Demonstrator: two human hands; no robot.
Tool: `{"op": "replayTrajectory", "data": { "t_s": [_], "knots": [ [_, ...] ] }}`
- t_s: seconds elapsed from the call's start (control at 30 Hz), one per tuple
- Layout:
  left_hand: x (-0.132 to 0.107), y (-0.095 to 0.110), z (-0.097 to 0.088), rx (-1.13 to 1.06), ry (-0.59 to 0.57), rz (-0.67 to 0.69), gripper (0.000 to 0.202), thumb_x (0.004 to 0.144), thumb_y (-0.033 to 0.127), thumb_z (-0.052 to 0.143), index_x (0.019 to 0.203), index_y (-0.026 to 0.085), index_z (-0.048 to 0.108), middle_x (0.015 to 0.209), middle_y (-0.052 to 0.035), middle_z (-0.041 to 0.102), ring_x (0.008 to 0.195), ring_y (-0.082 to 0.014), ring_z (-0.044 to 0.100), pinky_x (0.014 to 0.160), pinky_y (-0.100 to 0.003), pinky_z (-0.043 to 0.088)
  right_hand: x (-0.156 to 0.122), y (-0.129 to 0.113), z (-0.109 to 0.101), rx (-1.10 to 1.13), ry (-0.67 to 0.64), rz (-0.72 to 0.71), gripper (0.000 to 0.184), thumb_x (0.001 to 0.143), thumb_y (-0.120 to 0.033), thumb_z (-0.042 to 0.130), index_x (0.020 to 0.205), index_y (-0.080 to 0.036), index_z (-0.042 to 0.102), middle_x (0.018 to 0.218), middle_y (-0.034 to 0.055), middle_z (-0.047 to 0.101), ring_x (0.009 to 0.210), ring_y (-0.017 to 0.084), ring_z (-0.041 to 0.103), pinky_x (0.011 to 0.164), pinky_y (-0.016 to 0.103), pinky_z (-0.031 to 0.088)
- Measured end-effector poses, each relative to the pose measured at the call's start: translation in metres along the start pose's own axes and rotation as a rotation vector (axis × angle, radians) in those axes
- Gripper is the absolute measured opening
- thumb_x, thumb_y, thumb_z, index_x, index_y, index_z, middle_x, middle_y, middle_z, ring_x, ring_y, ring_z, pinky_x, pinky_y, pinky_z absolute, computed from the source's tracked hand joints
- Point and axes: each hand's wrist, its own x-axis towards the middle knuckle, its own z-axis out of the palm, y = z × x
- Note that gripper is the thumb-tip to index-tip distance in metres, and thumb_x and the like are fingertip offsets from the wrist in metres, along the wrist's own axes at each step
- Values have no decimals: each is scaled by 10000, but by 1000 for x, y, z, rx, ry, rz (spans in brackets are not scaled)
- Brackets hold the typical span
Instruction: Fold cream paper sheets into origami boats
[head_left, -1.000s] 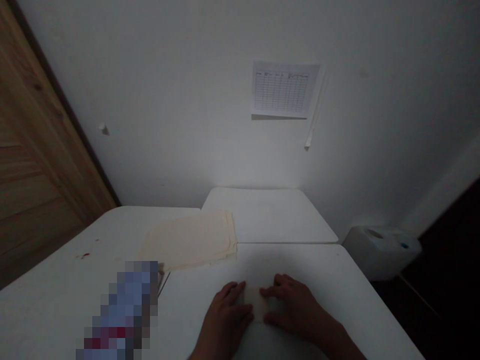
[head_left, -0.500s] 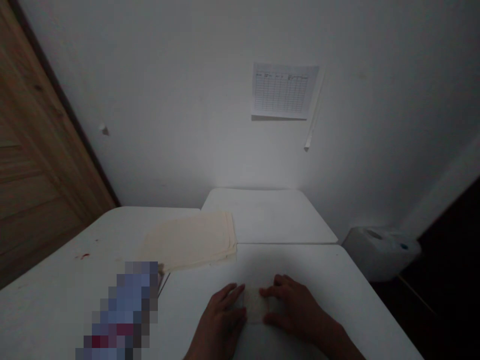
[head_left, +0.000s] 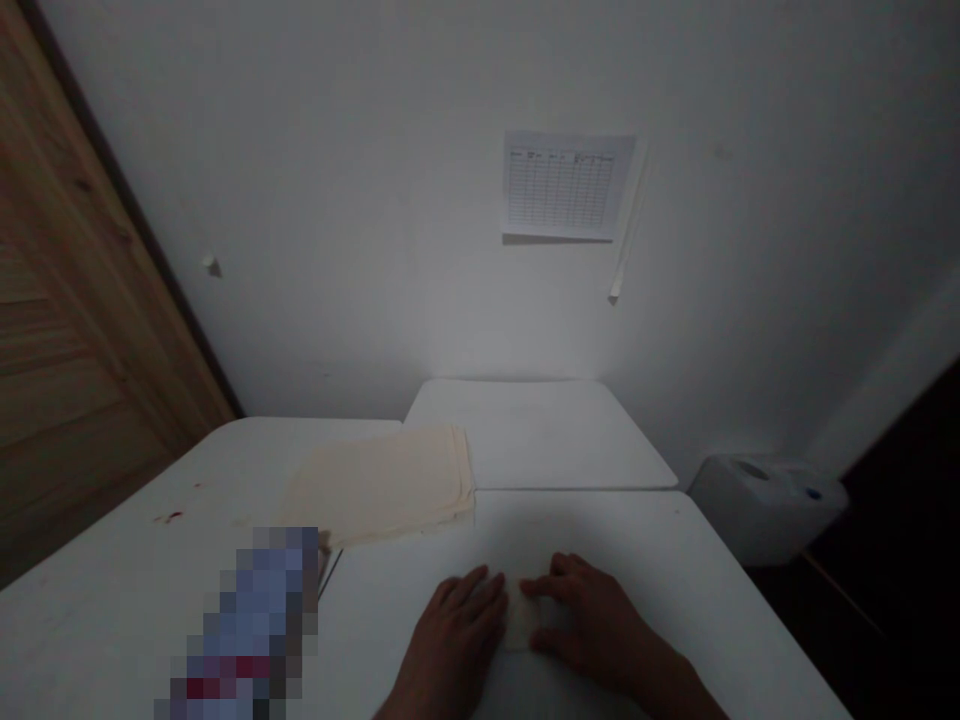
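Observation:
A small pale rectangular piece, like folded cloth or paper [head_left: 522,618], lies flat on the white table before me; its material is hard to make out in the dim light. My left hand [head_left: 461,625] rests over its left part with fingers stretched out and lying flat, hiding that side. At the right edge, my right hand [head_left: 589,605] touches the piece with its fingertips and thumb, which are spread apart. Farther off to the left lies a stack of thin cream sheets [head_left: 382,485], apart from both hands.
White tables [head_left: 547,435] meet along seams against a wall. A pixelated blue object [head_left: 251,620] is at the lower left. A printed chart [head_left: 566,185] hangs on the wall. On the right, a whitish plastic-wrapped pack [head_left: 765,510] stands beside the table; a wooden door [head_left: 67,330] is left.
My left hand has moved right, from the piece's left edge onto its left part, and its fingers have come flatter and closer together. The right hand has hardly moved.

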Motion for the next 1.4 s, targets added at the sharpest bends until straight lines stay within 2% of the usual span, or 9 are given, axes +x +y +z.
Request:
{"op": "replayTrajectory", "data": {
  "t_s": [0.17, 0.6, 0.9, 1.07, 1.17, 1.33, 1.4],
  "knots": [
    [-4, -1, -4, 35, -27, -53, 308, 886, 207, 572, 1188, 246, 618, 1249, -24, 644, 1188, -293, 562, 910, -461, 507, -1, -2, -1, -16, 8, 22, 524, 667, -371, 789, 1172, -368, 646, 1002, 26, 605, 930, 219, 574, 843, 308, 413],
    [-8, -1, -1, 98, -42, -89, 322, 881, 229, 565, 1201, 236, 599, 1253, -6, 642, 1166, -321, 566, 894, -475, 516, -4, 0, 1, -66, 15, 93, 584, 674, -458, 778, 1226, -347, 621, 1102, 77, 621, 1013, 264, 577, 903, 362, 417],
    [-4, 1, -3, 72, 42, -123, 328, 807, 176, 634, 1129, 237, 617, 1189, -10, 679, 1031, -321, 614, 827, -469, 541, -5, -6, 0, -183, 38, 64, 550, 713, -443, 739, 1240, -363, 605, 1089, 98, 642, 1026, 316, 581, 875, 433, 426],
    [-3, -2, 5, -10, 53, -99, 352, 810, 141, 607, 1149, 235, 597, 1234, -30, 651, 1042, -303, 603, 867, -474, 524, -3, -4, 3, -159, 51, 71, 559, 696, -413, 755, 1232, -350, 610, 1071, 92, 642, 985, 310, 595, 852, 430, 438],
    [0, -2, 4, -98, 40, -95, 424, 802, 113, 575, 1206, 239, 560, 1289, -46, 610, 1103, -301, 571, 924, -485, 491, -4, 2, 7, -90, 89, 56, 588, 694, -383, 756, 1255, -313, 594, 1127, 99, 617, 1037, 299, 574, 899, 410, 423],
    [4, -1, 1, -324, 99, -183, 513, 710, 49, 571, 1184, 246, 550, 1200, -60, 632, 1085, -262, 564, 945, -427, 481, -4, 11, 14, 102, 146, 28, 563, 626, -296, 786, 1166, -251, 634, 1129, 79, 588, 1063, 252, 549, 923, 335, 415],
    [4, -4, 5, -396, 107, -204, 555, 683, 36, 577, 1193, 252, 548, 1205, -64, 617, 1124, -265, 540, 981, -442, 452, -2, 12, 17, 160, 169, 37, 547, 576, -239, 794, 1102, -229, 647, 1132, 73, 582, 1077, 250, 536, 935, 326, 406]
  ]
}}
